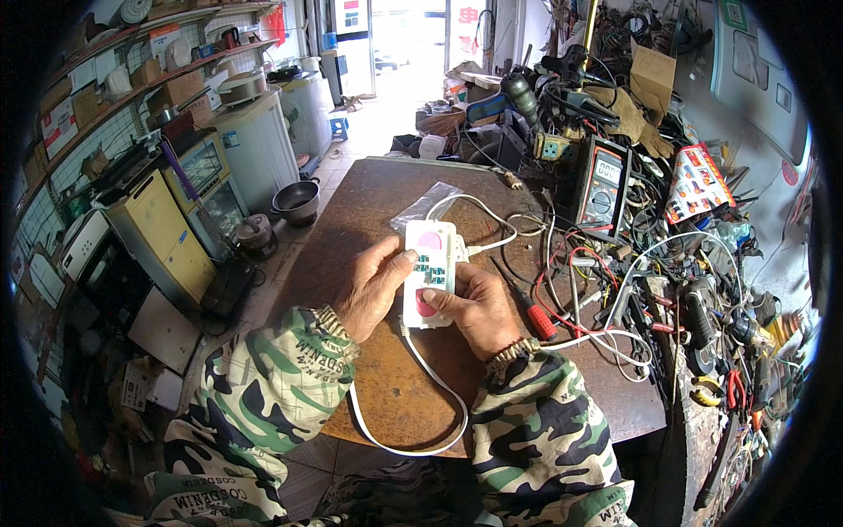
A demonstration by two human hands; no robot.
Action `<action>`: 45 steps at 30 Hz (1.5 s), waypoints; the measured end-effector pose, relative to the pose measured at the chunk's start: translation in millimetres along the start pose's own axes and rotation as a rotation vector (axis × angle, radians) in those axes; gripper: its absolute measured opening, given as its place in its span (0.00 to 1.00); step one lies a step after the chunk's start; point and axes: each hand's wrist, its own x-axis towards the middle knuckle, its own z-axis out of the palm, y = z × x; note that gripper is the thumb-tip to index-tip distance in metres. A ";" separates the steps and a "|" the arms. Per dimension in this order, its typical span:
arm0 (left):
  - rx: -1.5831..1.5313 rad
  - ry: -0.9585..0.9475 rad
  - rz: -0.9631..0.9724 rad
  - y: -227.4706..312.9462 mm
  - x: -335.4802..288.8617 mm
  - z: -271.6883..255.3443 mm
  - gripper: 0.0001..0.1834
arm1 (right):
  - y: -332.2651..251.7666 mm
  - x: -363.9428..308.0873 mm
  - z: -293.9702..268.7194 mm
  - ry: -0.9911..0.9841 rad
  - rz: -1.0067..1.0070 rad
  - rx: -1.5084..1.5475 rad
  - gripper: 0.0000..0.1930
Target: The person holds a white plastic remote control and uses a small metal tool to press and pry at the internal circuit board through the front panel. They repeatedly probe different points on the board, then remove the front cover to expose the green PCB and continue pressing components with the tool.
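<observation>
A white power strip (431, 274) with dark socket holes and a pink disc at each end is held upright over the brown table. My left hand (371, 285) grips its left side, thumb on the face. Wrapped around the lower right side is my right hand (481, 309), its thumb on the lower pink disc. A white cord (457, 400) hangs from the strip's lower end and loops across the table front. Another white cable (486, 248) meets its right side. Behind it lies a clear plastic bag (428, 204).
A multimeter (603, 189) with a lit screen stands at the table's right. A red-handled probe (538, 321) and tangled leads lie beside my right hand. Pliers (736, 389) and heaped tools crowd the right side. A dark pot (297, 202) sits on the floor at left.
</observation>
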 end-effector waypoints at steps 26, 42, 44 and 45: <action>0.110 -0.048 0.098 -1.9 -2.1 2.0 0.17 | 2.9 0.3 -1.1 -0.033 -0.021 0.003 0.16; 0.298 -0.072 0.211 -9.9 -4.2 4.6 0.18 | 0.5 -3.2 -3.0 0.279 -0.356 -0.429 0.13; 0.277 -0.070 0.256 -8.9 -3.8 6.4 0.18 | 0.6 -1.9 -4.6 0.276 -0.435 -0.515 0.12; 0.280 -0.063 0.252 -9.5 -3.9 6.7 0.19 | 1.2 -0.2 -4.8 0.272 -0.481 -0.528 0.12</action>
